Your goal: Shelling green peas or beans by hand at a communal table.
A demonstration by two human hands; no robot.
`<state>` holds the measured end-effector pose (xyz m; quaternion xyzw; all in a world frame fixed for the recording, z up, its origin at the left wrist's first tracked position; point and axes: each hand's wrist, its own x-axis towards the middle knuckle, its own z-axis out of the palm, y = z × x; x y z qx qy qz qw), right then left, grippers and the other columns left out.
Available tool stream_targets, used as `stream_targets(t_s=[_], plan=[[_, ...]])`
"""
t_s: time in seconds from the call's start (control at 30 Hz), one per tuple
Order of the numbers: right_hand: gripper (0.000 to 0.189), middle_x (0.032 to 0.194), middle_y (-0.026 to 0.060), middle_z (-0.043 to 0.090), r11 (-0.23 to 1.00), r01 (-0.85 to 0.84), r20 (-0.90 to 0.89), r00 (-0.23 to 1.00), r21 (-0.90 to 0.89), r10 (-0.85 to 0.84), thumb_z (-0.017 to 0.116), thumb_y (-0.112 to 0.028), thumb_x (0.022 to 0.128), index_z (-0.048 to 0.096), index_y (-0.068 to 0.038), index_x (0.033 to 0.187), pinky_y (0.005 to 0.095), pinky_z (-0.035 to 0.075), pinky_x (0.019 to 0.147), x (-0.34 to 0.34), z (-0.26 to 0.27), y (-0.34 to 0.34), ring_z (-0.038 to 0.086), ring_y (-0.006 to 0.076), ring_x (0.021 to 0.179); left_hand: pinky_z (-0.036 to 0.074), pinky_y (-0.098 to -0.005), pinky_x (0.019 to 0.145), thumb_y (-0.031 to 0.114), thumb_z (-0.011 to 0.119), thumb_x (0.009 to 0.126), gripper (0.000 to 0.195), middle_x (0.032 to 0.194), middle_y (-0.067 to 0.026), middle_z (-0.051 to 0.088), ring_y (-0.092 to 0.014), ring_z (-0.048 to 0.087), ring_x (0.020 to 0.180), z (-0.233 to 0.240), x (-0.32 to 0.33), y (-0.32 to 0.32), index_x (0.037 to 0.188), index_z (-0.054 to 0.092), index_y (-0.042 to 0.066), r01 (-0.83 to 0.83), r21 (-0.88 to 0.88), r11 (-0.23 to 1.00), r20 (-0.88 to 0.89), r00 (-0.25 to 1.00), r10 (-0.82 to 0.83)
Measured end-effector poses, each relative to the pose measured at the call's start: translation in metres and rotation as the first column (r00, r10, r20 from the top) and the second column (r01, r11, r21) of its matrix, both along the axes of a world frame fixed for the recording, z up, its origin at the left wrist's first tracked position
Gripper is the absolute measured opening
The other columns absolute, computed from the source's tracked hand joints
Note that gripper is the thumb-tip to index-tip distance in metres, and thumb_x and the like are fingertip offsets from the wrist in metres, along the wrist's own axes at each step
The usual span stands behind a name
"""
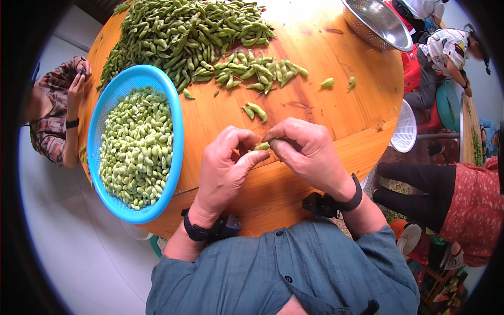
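Between the fingertips of both my hands is one green soybean pod (262,146), partly covered by the fingers. My left hand (232,165) pinches its left end between thumb and index finger. At the other end, the thumb and index finger of my right hand (309,153) meet on the pod. Two unopened pods (256,112) lie on the wood just beyond my fingers. A blue plastic colander (179,130) full of shelled green soybeans (136,149) stands to the left of my hands. Farther back is a large heap of soybean pods (185,35), with a smaller cluster (264,71) at its near right side.
The round wooden table (334,118) carries a steel colander (378,23) at its far right edge. Single pods (327,82) lie right of the cluster. A person (55,114) sits at the left edge. Beyond the right edge are a white basket (404,128) and several other people.
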<state>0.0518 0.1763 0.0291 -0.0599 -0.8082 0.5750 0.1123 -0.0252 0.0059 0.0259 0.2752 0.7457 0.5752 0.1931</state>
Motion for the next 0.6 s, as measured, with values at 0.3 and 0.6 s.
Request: stream_targets(t_s=[0.3,0.6], plan=[[0.007,0.074,0.0079,0.063,0.985,0.067,0.049,0.997,-0.158,-0.06,0.062,0.0,0.086,0.067,0.001,0.09,0.0284,0.047,0.058,-0.001,-0.005,-0.003,0.06,0.0138,0.064,0.048,-0.0219,0.058,0.004,0.069,0.09,0.009,0.084,-0.0024,0.061,-0.008,0.058,0.068,-0.007,0.005,0.001,0.096,0.065,-0.002,-0.014,0.06,0.998,0.016,1.0,0.013],[0.01,0.068,-0.0023,0.061,0.898,0.088,0.195,0.981,-0.431,-0.002,0.06,-0.006,0.093,0.068,-0.001,0.091,0.0203,0.045,0.052,-0.004,-0.005,-0.002,0.055,0.002,0.059,0.05,-0.0209,0.055,0.01,0.062,0.097,0.012,0.081,-0.0021,0.063,-0.007,0.059,0.065,-0.011,0.008,0.005,0.1,0.066,-0.002,-0.087,0.139,0.986,0.306,0.951,0.041]])
